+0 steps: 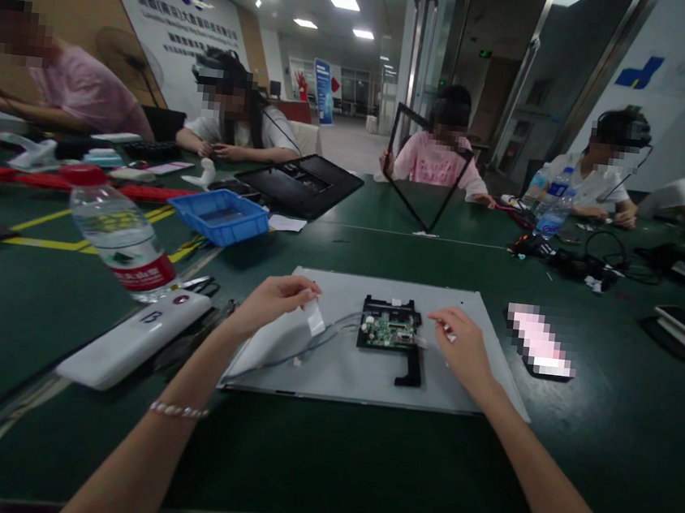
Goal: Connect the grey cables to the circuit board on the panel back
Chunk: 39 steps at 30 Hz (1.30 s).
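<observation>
My left hand point(273, 302) pinches a short strip of whitish tape point(315, 319) over the left part of a flat grey panel point(330, 378). A green circuit board point(388, 331) sits in a black plastic bracket point(409, 371) on the middle of the panel. Grey-blue cables point(315, 342) run from the board to the panel's lower left corner. Just right of the bracket, my right hand point(461, 346) hovers with its fingers drawn together. A tiny white bit shows at those fingers, too small to name.
At left are a red-capped water bottle point(121, 237), a white power bank point(134, 341) and a blue tray point(221, 218). A phone point(538, 342) lies right of the panel. Across the table, one person holds a black frame point(406, 206); other people sit alongside.
</observation>
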Motion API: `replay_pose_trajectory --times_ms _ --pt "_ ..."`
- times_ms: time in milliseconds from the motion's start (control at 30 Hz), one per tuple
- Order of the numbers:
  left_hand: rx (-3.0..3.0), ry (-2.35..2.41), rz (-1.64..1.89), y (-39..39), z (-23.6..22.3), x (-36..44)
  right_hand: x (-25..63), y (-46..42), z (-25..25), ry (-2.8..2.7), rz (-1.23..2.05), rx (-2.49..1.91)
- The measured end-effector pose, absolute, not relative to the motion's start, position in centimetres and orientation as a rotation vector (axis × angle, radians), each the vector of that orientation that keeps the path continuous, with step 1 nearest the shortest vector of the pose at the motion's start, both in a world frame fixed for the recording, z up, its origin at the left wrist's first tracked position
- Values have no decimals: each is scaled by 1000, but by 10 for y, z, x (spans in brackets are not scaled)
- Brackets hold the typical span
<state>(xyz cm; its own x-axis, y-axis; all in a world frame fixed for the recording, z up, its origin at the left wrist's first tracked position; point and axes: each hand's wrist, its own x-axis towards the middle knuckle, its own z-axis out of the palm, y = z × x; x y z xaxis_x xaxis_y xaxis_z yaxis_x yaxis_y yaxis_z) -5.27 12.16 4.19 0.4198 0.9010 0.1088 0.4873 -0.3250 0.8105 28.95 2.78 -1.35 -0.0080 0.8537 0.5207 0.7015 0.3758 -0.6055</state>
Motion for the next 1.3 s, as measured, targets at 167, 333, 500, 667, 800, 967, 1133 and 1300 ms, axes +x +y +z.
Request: replay_pose_trajectory --times_ms 167,333,500,667,800,967,1133,1300 --pt "2216 1107 426 115 33 -37 289 25 -11 -1773 215 -1359" --pt "2396 1181 414 118 25 -37 291 24 -11 -1780 206 -1373" --pt "2526 1187 567 109 34 -33 292 25 -12 -1800 200 -1391" --pt "2545 1057 190 101 42 -29 296 28 -15 -1821 251 -1421" --pt "2572 1062 63 104 35 -32 300 30 -18 -1826 361 -1444" --pt "2608 1065 105 108 26 -37 298 29 -19 -1848 516 -1452" --pt "2634 1066 74 107 26 -36 299 28 -19 -1868 633 -1436" --pt "2669 1130 182 103 33 -29 299 28 -19 -1863 637 -1457"
